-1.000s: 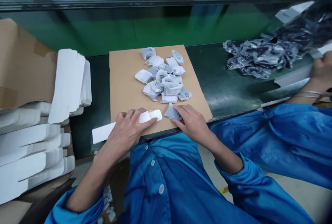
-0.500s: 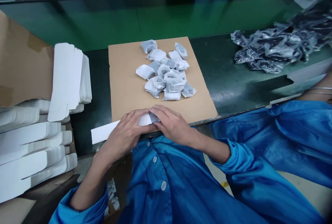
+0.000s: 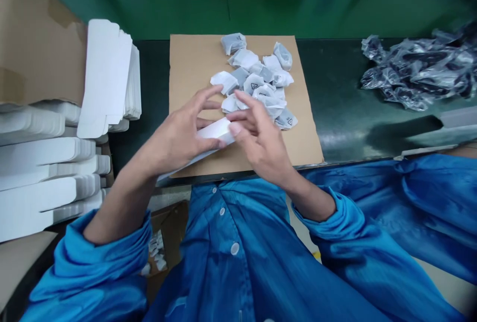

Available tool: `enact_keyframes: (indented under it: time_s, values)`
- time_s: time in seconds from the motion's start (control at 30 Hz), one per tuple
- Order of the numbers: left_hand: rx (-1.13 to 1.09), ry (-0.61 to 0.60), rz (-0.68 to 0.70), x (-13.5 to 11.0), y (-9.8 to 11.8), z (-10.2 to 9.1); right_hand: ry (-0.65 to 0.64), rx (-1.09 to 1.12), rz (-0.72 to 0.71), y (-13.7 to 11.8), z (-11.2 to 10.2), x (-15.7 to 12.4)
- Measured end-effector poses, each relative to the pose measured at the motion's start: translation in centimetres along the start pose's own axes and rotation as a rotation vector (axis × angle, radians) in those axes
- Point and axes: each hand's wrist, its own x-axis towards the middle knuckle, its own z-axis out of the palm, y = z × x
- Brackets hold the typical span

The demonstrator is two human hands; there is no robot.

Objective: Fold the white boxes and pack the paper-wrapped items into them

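Note:
A long, narrow white carton (image 3: 213,134) is held over the front part of a brown cardboard sheet (image 3: 190,71). My left hand (image 3: 182,135) is closed around it, thumb along the near side and fingers over the far side. At the carton's right end, the thumb and curled fingers of my right hand (image 3: 261,140) grip the end. What is inside the carton is hidden. Just beyond my fingers lies a pile of small white-wrapped packets (image 3: 257,71), some with a printed triangle mark.
On the left are stacks of flat white cartons (image 3: 108,78) and a large brown box (image 3: 44,43). Black items in clear plastic bags (image 3: 421,68) lie on the dark green bench (image 3: 335,113) at right. A co-worker's blue clothing (image 3: 428,198) is close on my right.
Both hands have lifted and moved away from my body with the carton, over the sheet. The grey-white packet seen at its right end is out of sight. The view has tilted down.

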Motion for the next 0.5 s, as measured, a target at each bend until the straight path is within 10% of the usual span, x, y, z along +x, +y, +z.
enact_keyframes:
  time_s: [0.27, 0.4, 0.5]
  values:
    - [0.223, 0.164, 0.168, 0.6, 1.8, 2.3, -0.076, 0.137, -0.081, 1.4, -3.3, 2.4]
    - [0.475, 0.458, 0.232, -1.8, 1.6, 0.0, 0.078, 0.057, -0.049, 2.8, -11.8, 1.3]
    - [0.678, 0.796, -0.145, -3.1, -2.0, -3.7, 0.227, -0.058, -0.077, 6.6, -19.6, 1.4]
